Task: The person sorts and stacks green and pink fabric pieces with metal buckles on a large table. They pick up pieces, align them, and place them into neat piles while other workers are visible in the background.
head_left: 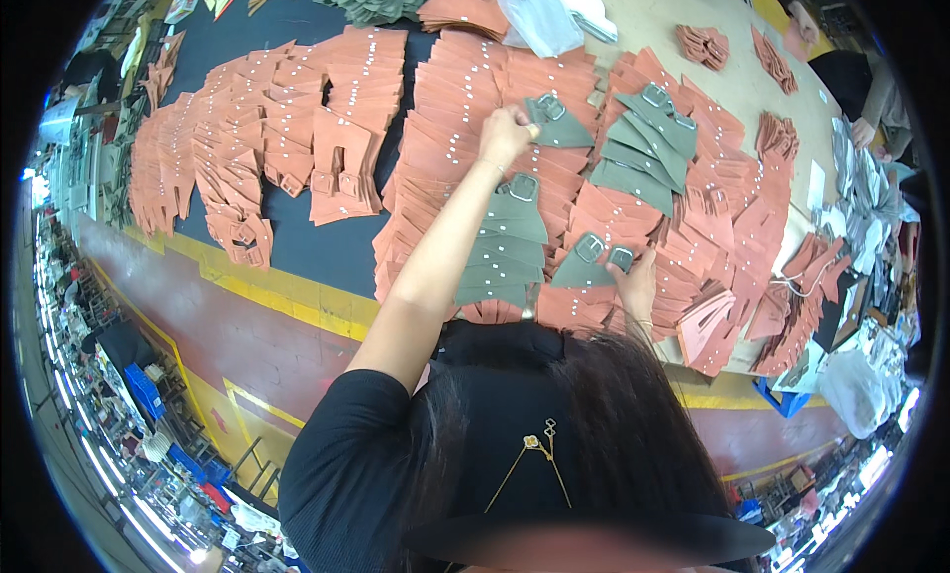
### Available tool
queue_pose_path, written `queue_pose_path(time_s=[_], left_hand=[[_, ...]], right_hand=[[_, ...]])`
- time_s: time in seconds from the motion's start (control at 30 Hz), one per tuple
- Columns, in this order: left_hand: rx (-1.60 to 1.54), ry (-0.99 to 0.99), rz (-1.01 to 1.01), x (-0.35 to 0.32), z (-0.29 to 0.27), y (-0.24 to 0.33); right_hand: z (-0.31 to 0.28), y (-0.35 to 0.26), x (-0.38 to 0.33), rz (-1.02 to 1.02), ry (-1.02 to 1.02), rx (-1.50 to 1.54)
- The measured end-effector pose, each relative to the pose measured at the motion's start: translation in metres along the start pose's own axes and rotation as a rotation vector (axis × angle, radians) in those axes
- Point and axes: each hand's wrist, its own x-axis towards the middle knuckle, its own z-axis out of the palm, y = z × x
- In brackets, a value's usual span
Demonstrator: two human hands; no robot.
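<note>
My left hand (505,136) reaches far over the table and pinches a grey-green cut piece with a metal buckle (560,126), held above overlapping terracotta pieces (465,98). My right hand (636,288) lies near the table's front edge, its fingers gripping another grey-green buckle piece (592,264). Under my left forearm lies a fanned stack of grey-green pieces (510,246) with a buckle on top. A second fanned row of grey-green pieces (643,147) lies to the right of my left hand. My dark hair and black top fill the lower middle.
Terracotta cut pieces (247,147) cover most of the dark table (297,241). A clear plastic bag (539,14) lies at the far side. Another person's hand (863,130) works at the right. A blue crate (787,400) stands below the table's edge; yellow floor lines (287,296) run alongside.
</note>
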Motion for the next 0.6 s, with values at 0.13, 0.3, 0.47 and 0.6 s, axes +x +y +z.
queue_pose_path(time_s=[0.13, 0.3, 0.47, 0.6], left_hand=[[-0.219, -0.155, 0.119, -0.045, -0.013, 0.04], [-0.457, -0.3, 0.136, -0.072, -0.047, 0.023], [-0.173, -0.166, -0.09, -0.078, -0.067, -0.046], [-0.025, -0.089, -0.077, -0.075, -0.069, -0.073]], right_hand=[[-0.007, 0.003, 0.003, 0.045, -0.067, 0.048], [-0.01, -0.006, -0.006, -0.069, 0.0, -0.094], [-0.008, -0.017, -0.014, -0.081, 0.024, -0.13], [-0.003, -0.012, -0.016, -0.18, 0.113, -0.092]])
